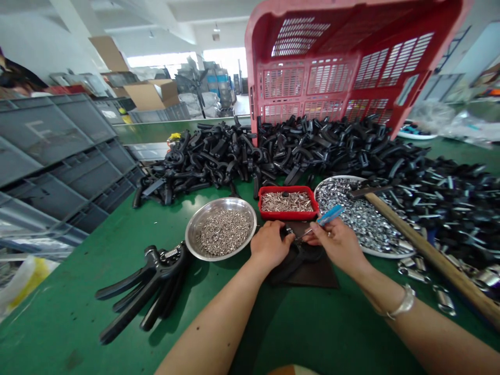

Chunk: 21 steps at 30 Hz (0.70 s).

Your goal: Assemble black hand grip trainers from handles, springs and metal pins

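My left hand (271, 244) is closed around the top of a black hand gripper (291, 263), which lies on a dark brown pad (320, 276). In my right hand (339, 240) is a small screwdriver (330, 214) with a clear blue handle. Its thin metal shaft points left and down, with the tip at the metal part of the hand gripper beside my left fingers. My fingers partly cover that spot, so the exact contact is hidden.
A steel bowl (191, 237) of tiny metal parts, a red tray (287, 214) of pins and a white plate (385, 255) of metal pieces surround the pad. A hammer (414, 232) lies across the plate. Black handles (219, 156) pile before a red crate (253, 78); assembled hand grippers (152, 281) lie left.
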Motion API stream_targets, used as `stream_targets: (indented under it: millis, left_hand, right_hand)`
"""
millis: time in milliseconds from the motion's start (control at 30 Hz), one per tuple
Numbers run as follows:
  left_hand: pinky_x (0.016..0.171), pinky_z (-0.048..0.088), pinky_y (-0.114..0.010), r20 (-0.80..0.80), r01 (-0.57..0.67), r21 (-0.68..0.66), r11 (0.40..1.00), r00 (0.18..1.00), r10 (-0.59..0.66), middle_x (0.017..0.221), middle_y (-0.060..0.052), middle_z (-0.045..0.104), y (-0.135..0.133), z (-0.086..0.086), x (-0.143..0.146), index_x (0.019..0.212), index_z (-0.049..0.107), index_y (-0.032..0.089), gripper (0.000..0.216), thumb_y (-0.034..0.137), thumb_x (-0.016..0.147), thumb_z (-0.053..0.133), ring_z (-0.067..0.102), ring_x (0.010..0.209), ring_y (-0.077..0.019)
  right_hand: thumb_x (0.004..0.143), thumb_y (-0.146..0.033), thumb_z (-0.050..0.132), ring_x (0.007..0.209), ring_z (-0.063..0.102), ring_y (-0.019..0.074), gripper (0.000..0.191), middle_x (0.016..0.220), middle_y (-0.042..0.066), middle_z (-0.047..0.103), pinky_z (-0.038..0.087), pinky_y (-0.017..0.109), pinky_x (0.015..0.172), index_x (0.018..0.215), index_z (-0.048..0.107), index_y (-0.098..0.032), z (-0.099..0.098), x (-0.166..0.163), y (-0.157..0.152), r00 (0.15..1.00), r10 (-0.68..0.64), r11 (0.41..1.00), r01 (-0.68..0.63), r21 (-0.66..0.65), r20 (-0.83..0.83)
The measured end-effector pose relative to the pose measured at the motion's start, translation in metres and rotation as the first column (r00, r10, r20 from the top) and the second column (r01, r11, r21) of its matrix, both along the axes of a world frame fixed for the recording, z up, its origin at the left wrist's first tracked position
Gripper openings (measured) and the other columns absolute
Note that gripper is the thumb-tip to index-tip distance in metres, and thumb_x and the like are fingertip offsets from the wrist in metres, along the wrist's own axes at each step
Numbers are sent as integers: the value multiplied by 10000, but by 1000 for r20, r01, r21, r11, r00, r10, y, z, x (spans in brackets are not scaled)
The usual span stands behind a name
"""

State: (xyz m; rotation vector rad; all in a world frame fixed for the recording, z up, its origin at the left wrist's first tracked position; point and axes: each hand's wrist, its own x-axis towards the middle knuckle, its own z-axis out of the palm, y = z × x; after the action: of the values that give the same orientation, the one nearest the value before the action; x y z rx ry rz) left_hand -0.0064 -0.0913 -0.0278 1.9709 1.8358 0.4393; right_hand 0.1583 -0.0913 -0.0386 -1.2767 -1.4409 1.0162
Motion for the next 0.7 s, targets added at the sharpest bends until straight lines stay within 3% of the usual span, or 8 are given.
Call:
stream_targets:
  millis: [333,500,600,700]
  left_hand:
    - [803,424,-315,14,1,16,1000,1000,-1,1078,-59,553,1,-2,-1,1071,528,226,386,472,779,466,546,955,-215]
    - [779,438,-329,19,3,35,999,1000,-4,1063,-51,562,0,-2,-2,1067,530,238,383,480,778,465,548,951,-221]
    - [781,437,-322,8,2,32,999,1000,-3,1071,-58,560,1,-2,-3,1069,533,233,389,484,779,465,547,956,-221]
    - [794,432,-308,-17,6,13,1000,1000,-5,1090,-60,553,-1,-3,-1,1088,529,236,393,478,785,465,544,959,-216]
  right_hand:
    - [795,-440,484,647,648,199,244,738,62,653,547,342,630,860,421,-213,3,1,-7,973,-6,996,-13,83,230]
    - [764,-404,481,718,631,274,218,738,118,633,486,443,719,816,470,-192,19,-10,-10,854,-25,967,-111,230,520]
    - [719,-443,539,717,629,255,268,734,90,628,496,429,703,809,472,-199,26,-13,-4,943,71,983,-122,140,325]
    - [743,-510,502,635,632,177,318,686,19,618,525,350,620,831,418,-216,28,-11,12,999,34,999,-34,34,-21]
